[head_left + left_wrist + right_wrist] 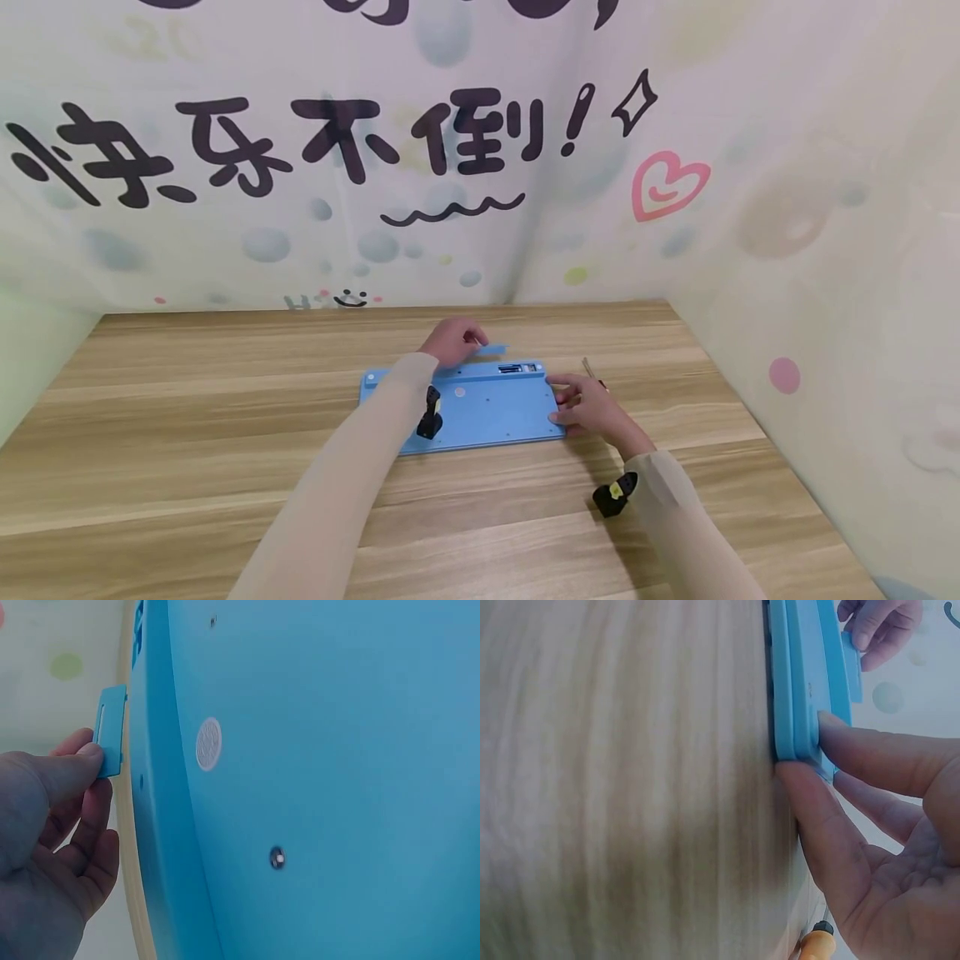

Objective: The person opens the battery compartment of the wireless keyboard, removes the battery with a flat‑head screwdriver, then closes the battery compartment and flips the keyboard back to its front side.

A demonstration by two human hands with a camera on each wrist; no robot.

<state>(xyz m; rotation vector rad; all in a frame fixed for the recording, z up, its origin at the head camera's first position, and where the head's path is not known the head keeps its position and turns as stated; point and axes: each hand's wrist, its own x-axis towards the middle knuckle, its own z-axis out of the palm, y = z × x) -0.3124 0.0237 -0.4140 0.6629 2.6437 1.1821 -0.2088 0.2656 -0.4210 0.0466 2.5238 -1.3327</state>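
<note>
A flat blue keyboard (487, 412) lies underside up on the table, screw holes and a round white sticker (209, 744) showing. Along its raised far strip, the small battery compartment (512, 368) is uncovered; its contents are too small to tell. Just beyond that strip, my left hand (452, 342) pinches a thin blue battery cover (112, 727) between thumb and fingers, apart from the keyboard. My right hand (588, 404) grips the keyboard's right edge, with the thumb on the upturned face and a finger at the lower edge.
Beside my right hand lies a screwdriver (817, 946) with an orange handle, partly hidden by that hand in the head view. The wood-grain table (187, 433) meets a printed white wall sheet (337, 250) behind and another on the right.
</note>
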